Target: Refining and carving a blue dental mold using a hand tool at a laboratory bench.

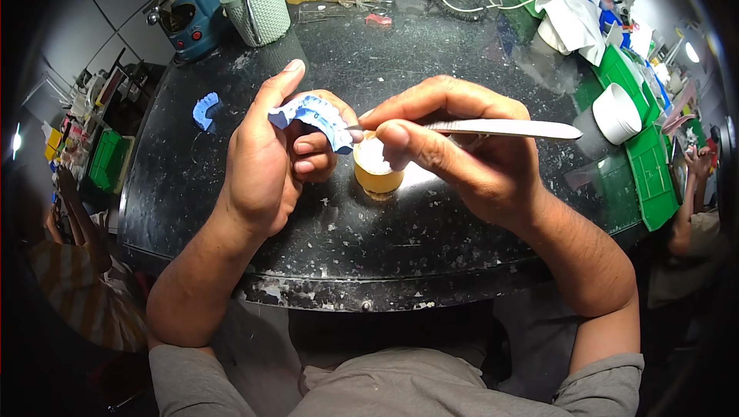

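Observation:
My left hand (260,159) is closed around a blue dental cast (322,115), an arch shape held up over the table left of centre. Between the thumb and fingers of my right hand (493,163) is a slim silvery dental instrument (527,128), its tail pointing right. Its working tip is near the right end of the cast; whether they touch, I cannot tell. Just below and between both hands stands a small yellow cup (377,183) with white material in it, partly hidden by my right fingers. A second blue dental arch (205,111) lies on the table at left.
On the black, chipped table (369,251), a pale basket (259,13) of tools and a blue machine (196,25) stand at back left. A white cup (616,113), green trays (650,175) and a white cloth (573,21) line the right side. Other people sit at both edges.

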`<state>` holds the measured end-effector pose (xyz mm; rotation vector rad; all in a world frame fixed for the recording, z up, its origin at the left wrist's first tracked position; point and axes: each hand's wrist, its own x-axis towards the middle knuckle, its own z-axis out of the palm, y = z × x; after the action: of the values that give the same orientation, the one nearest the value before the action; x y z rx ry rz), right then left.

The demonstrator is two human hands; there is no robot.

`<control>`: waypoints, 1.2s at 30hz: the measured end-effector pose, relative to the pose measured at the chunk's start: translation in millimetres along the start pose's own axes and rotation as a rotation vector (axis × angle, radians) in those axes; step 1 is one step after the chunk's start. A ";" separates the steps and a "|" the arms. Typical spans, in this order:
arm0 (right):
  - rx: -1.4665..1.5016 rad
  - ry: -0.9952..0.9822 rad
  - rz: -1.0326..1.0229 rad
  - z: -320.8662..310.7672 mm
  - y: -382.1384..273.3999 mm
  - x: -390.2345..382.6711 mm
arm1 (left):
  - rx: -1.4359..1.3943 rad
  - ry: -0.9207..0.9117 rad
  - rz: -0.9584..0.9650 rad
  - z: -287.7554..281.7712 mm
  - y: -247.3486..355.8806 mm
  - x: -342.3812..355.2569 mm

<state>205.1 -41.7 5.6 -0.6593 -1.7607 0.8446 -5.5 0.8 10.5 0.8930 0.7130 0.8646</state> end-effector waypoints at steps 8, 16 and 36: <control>0.090 0.007 0.037 3.4 3.5 1.0 | 0.075 0.040 -0.056 4.2 3.5 -2.6; 0.248 -0.050 0.161 -0.4 9.5 -0.1 | 0.210 0.078 -0.025 5.0 4.4 -6.3; 0.253 -0.042 0.048 2.4 16.2 -2.6 | 0.279 0.140 0.050 9.9 -0.7 -1.9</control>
<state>204.4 -34.5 -9.3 -0.5214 -1.6448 1.0999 2.0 -4.6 14.7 1.1098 0.9527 0.8911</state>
